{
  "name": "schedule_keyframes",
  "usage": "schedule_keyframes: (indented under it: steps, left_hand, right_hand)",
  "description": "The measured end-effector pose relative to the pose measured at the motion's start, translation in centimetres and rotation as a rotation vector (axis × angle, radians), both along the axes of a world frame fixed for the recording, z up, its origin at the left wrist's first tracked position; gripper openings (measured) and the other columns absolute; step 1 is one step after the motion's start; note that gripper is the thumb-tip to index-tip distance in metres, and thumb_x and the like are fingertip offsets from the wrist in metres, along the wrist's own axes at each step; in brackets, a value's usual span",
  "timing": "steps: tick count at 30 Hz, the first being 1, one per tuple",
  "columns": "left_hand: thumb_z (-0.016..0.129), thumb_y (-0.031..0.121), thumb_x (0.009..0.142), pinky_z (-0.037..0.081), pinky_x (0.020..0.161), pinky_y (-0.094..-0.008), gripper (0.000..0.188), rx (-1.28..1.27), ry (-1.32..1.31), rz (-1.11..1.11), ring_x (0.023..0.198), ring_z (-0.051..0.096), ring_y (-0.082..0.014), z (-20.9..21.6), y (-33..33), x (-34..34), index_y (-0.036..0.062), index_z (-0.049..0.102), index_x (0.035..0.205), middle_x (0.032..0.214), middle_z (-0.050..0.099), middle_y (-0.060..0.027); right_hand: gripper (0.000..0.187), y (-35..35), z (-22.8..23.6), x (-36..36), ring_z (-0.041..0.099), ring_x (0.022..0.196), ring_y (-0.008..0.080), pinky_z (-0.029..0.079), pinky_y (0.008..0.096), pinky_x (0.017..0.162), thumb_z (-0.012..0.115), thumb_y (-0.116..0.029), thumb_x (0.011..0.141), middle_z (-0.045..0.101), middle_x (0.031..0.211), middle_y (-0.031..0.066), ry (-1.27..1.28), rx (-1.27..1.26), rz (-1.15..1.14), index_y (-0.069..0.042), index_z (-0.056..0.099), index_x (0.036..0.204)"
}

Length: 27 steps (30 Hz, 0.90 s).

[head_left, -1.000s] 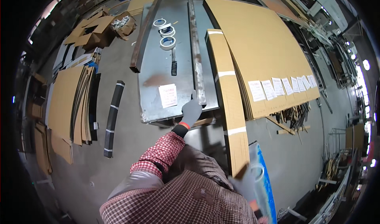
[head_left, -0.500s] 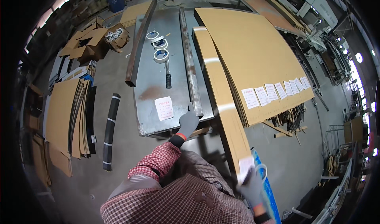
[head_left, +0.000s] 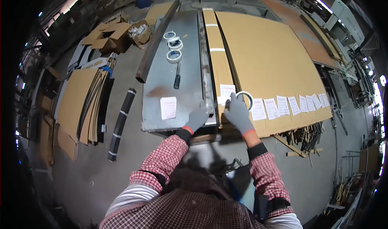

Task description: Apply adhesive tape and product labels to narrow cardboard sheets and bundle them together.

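My left hand [head_left: 198, 119], in a grey glove, is at the near end of a long, rusty steel bar [head_left: 205, 67], its fingers closed against the bar's side. My right hand [head_left: 238, 112], also gloved, carries a roll of white tape [head_left: 250, 100] that sticks out beside the fingers. Its fingertips touch a white printed label [head_left: 227, 90] at the near end of a narrow brown board bundle [head_left: 220, 63]. White bands cross that bundle, which lies along the steel bar. A row of similar labels [head_left: 282, 105] runs along the near edge of a large brown board stack [head_left: 270, 55].
On the grey metal table [head_left: 188, 89] are several tape rolls [head_left: 173, 56], a black-handled tool [head_left: 177, 81], loose labels [head_left: 168, 107] and a dark beam [head_left: 159, 39]. A banded black bundle [head_left: 122, 124] lies on the floor at left, near leaning boards [head_left: 79, 103] and open cartons [head_left: 109, 37].
The narrow brown bundle has slid away from me and now lies close along the steel bar. My right hand has moved forward and left with the tape roll. The left hand stays by the bar's end.
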<state>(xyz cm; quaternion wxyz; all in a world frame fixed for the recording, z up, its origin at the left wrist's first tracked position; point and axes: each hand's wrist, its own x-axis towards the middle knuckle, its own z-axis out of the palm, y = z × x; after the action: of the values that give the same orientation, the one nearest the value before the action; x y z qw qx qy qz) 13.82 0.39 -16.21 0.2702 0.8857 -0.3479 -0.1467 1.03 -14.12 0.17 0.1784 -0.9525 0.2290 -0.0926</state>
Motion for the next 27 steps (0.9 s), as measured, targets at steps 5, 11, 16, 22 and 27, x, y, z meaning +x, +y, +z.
schedule_keyframes:
  steps: [5, 11, 16, 22, 27]
  left_hand:
    - [0.063, 0.016, 0.081, 0.051, 0.061, -0.0353, 0.035, -0.312, 0.268, 0.226, 0.064, 0.061, -0.0218, -0.5, 1.4, -4.5, -0.0019, 0.059, 0.111, 0.073, 0.061, -0.0121]
    - [0.063, 0.025, 0.092, 0.041, 0.063, -0.0211, 0.022, -0.496, 1.300, 0.276, 0.077, 0.052, -0.0030, 0.1, -0.6, -16.8, 0.0053, 0.061, 0.100, 0.090, 0.059, 0.0007]
    - [0.063, 0.033, 0.093, 0.044, 0.097, -0.0286, 0.050, -0.699, 1.297, 0.107, 0.115, 0.055, -0.0143, 1.9, -11.0, -18.2, -0.0040, 0.055, 0.126, 0.125, 0.060, -0.0086]
    - [0.064, 0.032, 0.092, 0.049, 0.093, -0.0303, 0.054, -0.599, 1.384, 0.247, 0.107, 0.062, -0.0186, 4.6, -13.8, -17.4, -0.0084, 0.054, 0.126, 0.123, 0.061, -0.0131]
    - [0.069, 0.031, 0.089, 0.054, 0.084, -0.0287, 0.052, -0.569, 1.245, 0.264, 0.097, 0.066, -0.0186, 4.9, -13.4, -17.8, -0.0075, 0.057, 0.122, 0.114, 0.065, -0.0129]
  right_hand:
    - [0.032, -3.0, -0.2, -19.5, 0.062, 0.102, 0.0364, 0.050, 0.0424, 0.084, 0.054, -0.011, 0.091, 0.062, 0.112, 0.0205, -0.404, 0.245, -0.103, -0.002, 0.054, 0.122]
    - [0.038, -7.4, -9.3, -35.1, 0.060, 0.077, 0.0175, 0.048, 0.0334, 0.069, 0.074, -0.032, 0.081, 0.063, 0.082, 0.0089, 0.330, 0.786, -0.647, -0.001, 0.060, 0.098]
    - [0.042, -8.2, -13.0, -38.8, 0.056, 0.069, 0.0141, 0.047, 0.0326, 0.063, 0.078, -0.038, 0.076, 0.060, 0.073, 0.0037, 0.187, 0.927, -0.544, -0.002, 0.061, 0.089]
    - [0.034, -8.7, -7.8, -34.7, 0.055, 0.067, 0.0110, 0.046, 0.0310, 0.060, 0.069, -0.036, 0.086, 0.057, 0.071, 0.0017, -0.016, 0.451, -0.330, -0.004, 0.059, 0.092]
    - [0.031, -8.8, -9.4, -23.1, 0.049, 0.059, 0.0116, 0.037, 0.0254, 0.053, 0.054, -0.036, 0.096, 0.051, 0.069, 0.0004, -0.508, 1.271, -0.448, -0.006, 0.056, 0.091]
